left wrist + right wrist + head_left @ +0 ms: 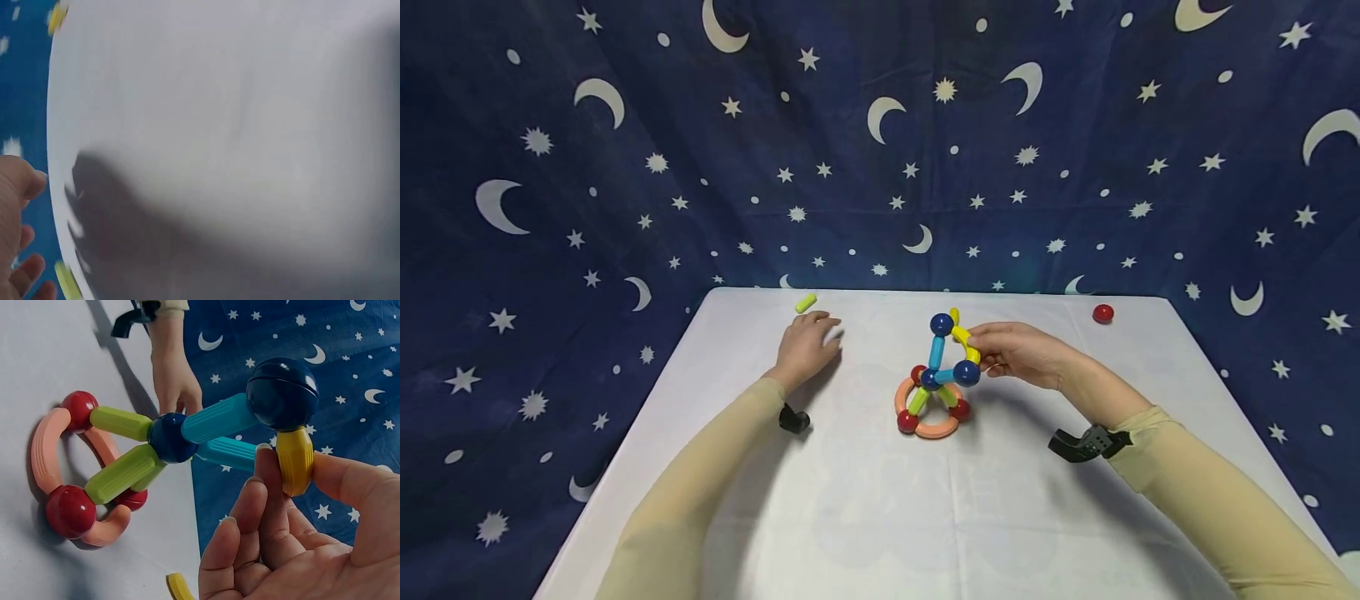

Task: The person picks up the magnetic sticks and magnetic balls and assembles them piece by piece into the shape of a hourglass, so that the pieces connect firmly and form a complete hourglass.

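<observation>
A magnetic stick-and-ball structure stands mid-table: a ring of peach curved sticks (935,430) and red balls (71,512), green sticks (122,474) rising to a central blue ball (172,438), then light-blue sticks (220,417) reaching outer blue balls (966,372). My right hand (1018,352) pinches a yellow curved stick (295,464) between thumb and fingers, its end against an outer blue ball. To the left, my left hand (806,348) holds nothing, its fingers loosely bent above the white table. Just beyond those fingers lies a loose green stick (806,303).
A red ball (1102,313) sits near the table's far right corner. Another yellow curved stick (179,587) lies near the far edge, behind the structure. A dark blue cloth (850,150) with moons and stars hangs behind the white table (865,500).
</observation>
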### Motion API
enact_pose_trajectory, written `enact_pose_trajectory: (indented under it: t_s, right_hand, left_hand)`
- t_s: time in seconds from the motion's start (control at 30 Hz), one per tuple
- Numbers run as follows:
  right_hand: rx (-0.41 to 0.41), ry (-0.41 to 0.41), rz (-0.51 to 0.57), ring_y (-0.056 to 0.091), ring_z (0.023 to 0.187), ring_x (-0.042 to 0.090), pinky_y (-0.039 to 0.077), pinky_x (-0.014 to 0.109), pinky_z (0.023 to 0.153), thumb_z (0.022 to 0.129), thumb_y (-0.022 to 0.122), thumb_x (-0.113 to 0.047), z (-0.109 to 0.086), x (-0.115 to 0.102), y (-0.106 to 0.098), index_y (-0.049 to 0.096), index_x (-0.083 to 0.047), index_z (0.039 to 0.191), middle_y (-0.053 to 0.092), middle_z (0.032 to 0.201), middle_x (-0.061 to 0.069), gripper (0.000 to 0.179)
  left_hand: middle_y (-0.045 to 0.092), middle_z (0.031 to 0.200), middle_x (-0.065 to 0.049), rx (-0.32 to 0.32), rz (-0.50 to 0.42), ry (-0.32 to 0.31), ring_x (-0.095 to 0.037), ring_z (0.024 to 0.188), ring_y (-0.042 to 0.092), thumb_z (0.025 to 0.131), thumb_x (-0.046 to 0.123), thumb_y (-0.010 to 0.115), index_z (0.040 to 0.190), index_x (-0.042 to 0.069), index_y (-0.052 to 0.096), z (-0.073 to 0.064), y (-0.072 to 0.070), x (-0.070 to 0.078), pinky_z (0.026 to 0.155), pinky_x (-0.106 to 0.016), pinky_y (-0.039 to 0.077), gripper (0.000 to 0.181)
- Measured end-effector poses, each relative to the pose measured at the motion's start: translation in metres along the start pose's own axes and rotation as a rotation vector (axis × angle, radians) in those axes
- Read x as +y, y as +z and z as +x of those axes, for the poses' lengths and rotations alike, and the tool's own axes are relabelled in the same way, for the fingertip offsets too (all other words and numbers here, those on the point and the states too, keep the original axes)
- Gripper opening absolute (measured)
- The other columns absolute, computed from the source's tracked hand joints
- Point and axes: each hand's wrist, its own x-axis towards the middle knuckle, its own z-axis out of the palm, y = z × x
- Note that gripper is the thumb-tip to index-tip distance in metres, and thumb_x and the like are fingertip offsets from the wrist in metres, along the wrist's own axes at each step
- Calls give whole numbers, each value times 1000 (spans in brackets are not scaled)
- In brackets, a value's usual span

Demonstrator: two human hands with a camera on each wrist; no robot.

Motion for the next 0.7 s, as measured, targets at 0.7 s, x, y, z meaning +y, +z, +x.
enact_pose_trajectory:
  t_s: [0.7]
  right_hand:
    - [16,11,-2,55,88,22,51,29,81,101,64,-30,2,2,0,51,5,141,61,98,9,55]
  left_hand:
    - [-4,167,-27,-196,-12,-249,-46,153,9,100,44,53,164,3,8,37,-5,-38,121,-57,18,88]
